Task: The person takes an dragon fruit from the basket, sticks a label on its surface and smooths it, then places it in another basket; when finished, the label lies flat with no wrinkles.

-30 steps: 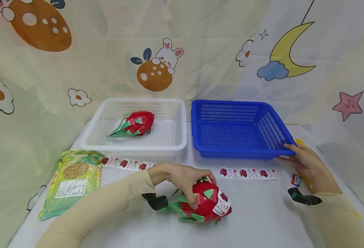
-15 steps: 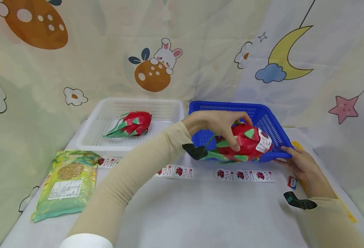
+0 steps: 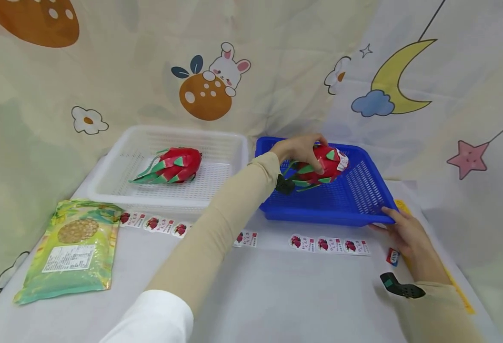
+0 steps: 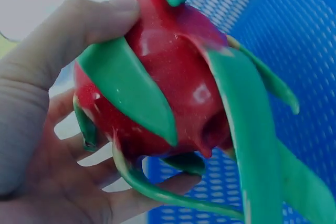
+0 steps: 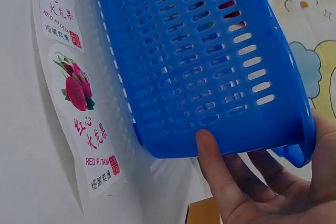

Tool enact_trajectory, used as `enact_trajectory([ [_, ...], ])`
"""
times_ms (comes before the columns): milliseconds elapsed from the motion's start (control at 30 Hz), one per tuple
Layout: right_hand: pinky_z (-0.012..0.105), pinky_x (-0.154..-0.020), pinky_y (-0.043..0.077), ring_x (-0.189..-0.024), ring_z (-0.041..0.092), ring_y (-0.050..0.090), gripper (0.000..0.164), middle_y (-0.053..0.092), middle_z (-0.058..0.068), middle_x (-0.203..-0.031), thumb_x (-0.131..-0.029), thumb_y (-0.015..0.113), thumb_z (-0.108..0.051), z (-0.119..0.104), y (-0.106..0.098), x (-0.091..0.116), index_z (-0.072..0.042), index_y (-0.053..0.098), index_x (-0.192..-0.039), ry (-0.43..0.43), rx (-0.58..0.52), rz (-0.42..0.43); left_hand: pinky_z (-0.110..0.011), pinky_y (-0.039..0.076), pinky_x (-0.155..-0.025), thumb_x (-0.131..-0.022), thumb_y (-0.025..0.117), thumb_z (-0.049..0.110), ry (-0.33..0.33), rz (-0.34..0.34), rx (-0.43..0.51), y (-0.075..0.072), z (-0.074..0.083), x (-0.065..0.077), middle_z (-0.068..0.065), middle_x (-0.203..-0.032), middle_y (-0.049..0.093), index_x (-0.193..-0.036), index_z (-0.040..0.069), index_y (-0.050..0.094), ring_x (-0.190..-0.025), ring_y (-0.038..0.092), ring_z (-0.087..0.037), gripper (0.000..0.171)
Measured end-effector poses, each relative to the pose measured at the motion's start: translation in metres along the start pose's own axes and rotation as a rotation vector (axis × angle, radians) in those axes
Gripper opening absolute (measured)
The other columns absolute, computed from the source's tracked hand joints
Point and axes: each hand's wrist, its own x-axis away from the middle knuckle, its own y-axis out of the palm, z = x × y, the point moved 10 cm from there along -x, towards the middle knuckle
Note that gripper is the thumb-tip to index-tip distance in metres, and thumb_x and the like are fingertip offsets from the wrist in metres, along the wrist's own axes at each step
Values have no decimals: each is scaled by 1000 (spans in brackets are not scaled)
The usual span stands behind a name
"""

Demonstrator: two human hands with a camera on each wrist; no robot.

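Observation:
My left hand (image 3: 300, 148) grips a red dragon fruit (image 3: 325, 166) with green leafy scales, held over the blue basket (image 3: 365, 188). A white label sticks to the fruit's right end in the head view. In the left wrist view, thumb and fingers wrap round the dragon fruit (image 4: 173, 82), with the basket's blue mesh behind it. My right hand (image 3: 412, 238) holds the near right corner of the blue basket. The right wrist view shows the fingers under the basket wall (image 5: 194, 114) and the rest of that hand at its rim.
At left stands a white basket (image 3: 101, 190) with another dragon fruit (image 3: 174, 164) inside. A green and yellow packet (image 3: 73, 252) lies before it. Strips of dragon fruit labels (image 3: 328, 244) cross the table. Near my right wrist are a small red and blue item (image 3: 392, 257) and something yellow.
My left hand has lifted the labelled dragon fruit off the table and carried it up and forward over the blue basket. My right hand stays at the basket's corner.

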Motion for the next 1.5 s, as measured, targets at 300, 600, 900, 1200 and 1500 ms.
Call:
enact_trajectory([
  [300,37,-78,59,-93,9,69,69,68,-11,-105,-99,56,-18,1,5,1,-14,16,-155,-26,-46,-19,-35,48,-99,-77,82,27,-107,19,-74,1,-40,-8,-3,-136,48,-144,22,39,-120,49,-19,80],
  [600,35,-78,59,-94,7,67,82,69,-14,-104,-97,59,-22,6,5,-3,-7,3,-155,-8,3,2,-39,49,-98,-78,80,25,-168,61,-57,6,-63,-14,-5,-142,45,-147,22,38,-122,49,-22,80],
  [900,36,-79,59,-95,9,68,78,69,-11,-105,-97,59,-21,3,-1,-2,-10,8,-156,-8,-37,10,-40,43,-107,-84,75,23,-173,56,-49,12,-62,-22,-5,-151,38,-150,19,33,-130,44,-22,79],
  [1200,37,-76,60,-91,8,69,80,70,-12,-101,-96,60,-20,-1,2,-5,-11,6,-155,-4,-62,17,-39,38,-111,-87,70,24,-232,61,-94,0,-70,-9,-4,-152,37,-149,18,35,-135,41,-22,71],
  [1500,34,-73,60,-96,4,62,93,56,-11,-115,-93,61,-38,5,-4,-1,-15,-4,-156,77,64,62,-58,44,-101,-88,68,40,-210,0,-12,-6,-67,23,-5,-157,28,-150,29,32,-139,38,-30,72],
])
